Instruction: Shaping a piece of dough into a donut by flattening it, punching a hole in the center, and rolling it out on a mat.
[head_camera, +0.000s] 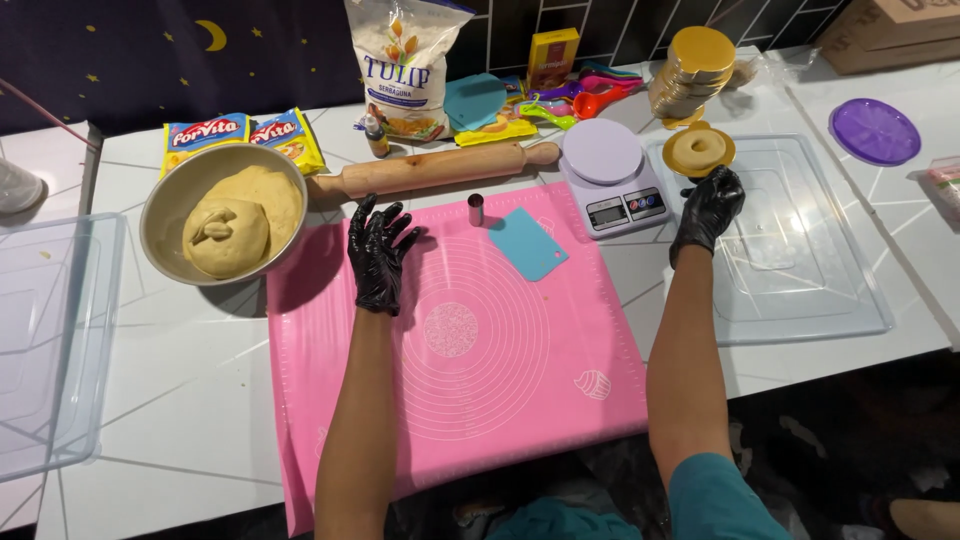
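Fingers of left hand (380, 255) splayed on pink mat (520, 400); right hand (708, 208) (curled) touches gold disc (698, 150).

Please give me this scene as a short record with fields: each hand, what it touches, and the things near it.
left hand: black-gloved left hand, fingers spread flat on the pink baking mat
right hand: black-gloved right hand, at the edge of a round gold disc with a dough ring; contact unclear
under the disc: clear plastic lid
on the mat: small metal ring cutter, teal scraper
left of the mat: metal bowl of dough
behind the mat: wooden rolling pin, digital scale
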